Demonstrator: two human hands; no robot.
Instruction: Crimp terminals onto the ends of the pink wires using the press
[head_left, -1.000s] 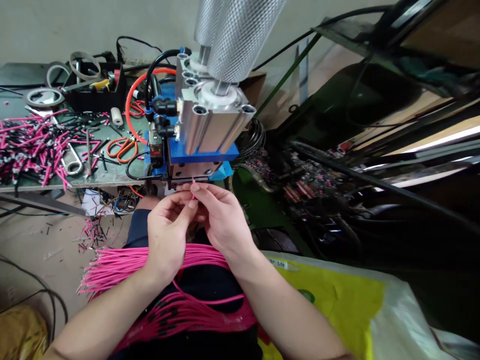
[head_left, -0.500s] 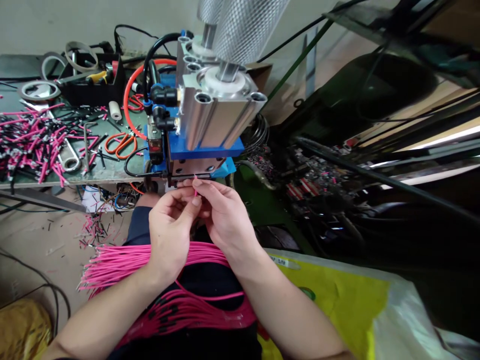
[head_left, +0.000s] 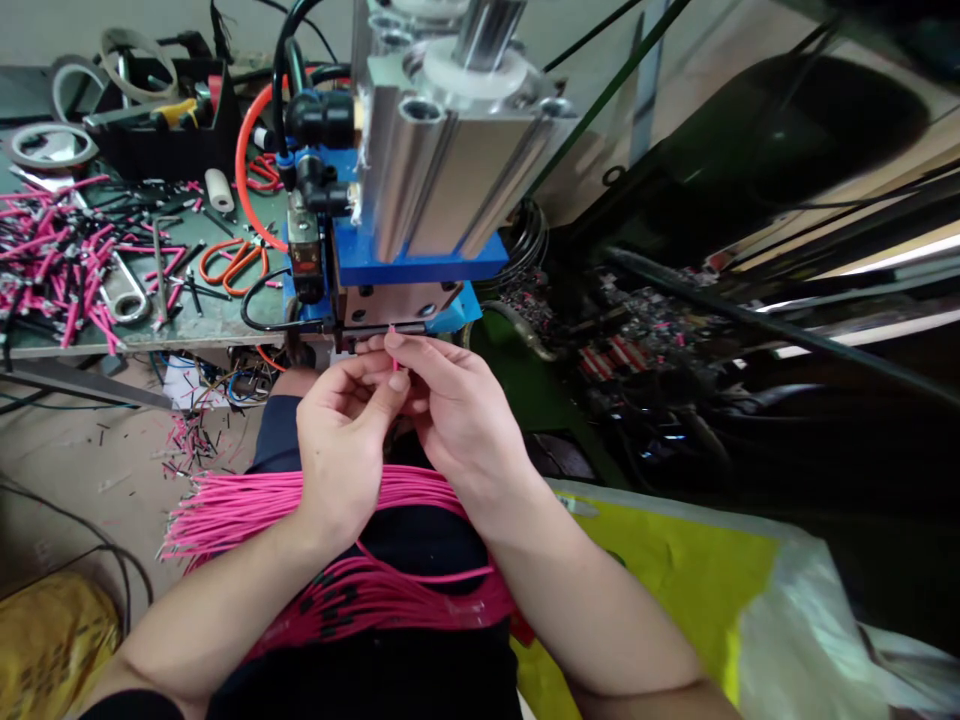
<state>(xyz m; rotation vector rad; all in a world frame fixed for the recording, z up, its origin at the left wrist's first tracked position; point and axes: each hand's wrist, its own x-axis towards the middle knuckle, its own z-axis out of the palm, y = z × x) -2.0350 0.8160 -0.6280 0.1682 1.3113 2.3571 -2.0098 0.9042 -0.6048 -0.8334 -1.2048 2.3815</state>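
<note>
Between my two hands a short stretch of pink cable [head_left: 397,364] shows, its tip pointing up toward the press. My left hand [head_left: 346,430] pinches it low, between thumb and fingers. My right hand [head_left: 450,395] closes on it higher up, thumb near the tip. Both hands are just in front of the lower plate of a pneumatic press [head_left: 397,303] with a blue base and metal cylinders. Across my lap lies a bundle of pink cables [head_left: 247,510] with bare metal ends. Nearer me is a second bundle of pink cables [head_left: 405,600] with black sleeves.
On the green bench [head_left: 202,325] at left lie many pink and black cable offcuts [head_left: 67,260], a wrench [head_left: 124,292], orange-handled scissors [head_left: 234,266] and a black tool box [head_left: 169,140]. A yellow sack [head_left: 675,570] lies at right. Offcuts litter the floor [head_left: 135,440].
The camera view has shifted closer to the press, which now looks larger. Both hands keep nearly the same grip on the pink cable.
</note>
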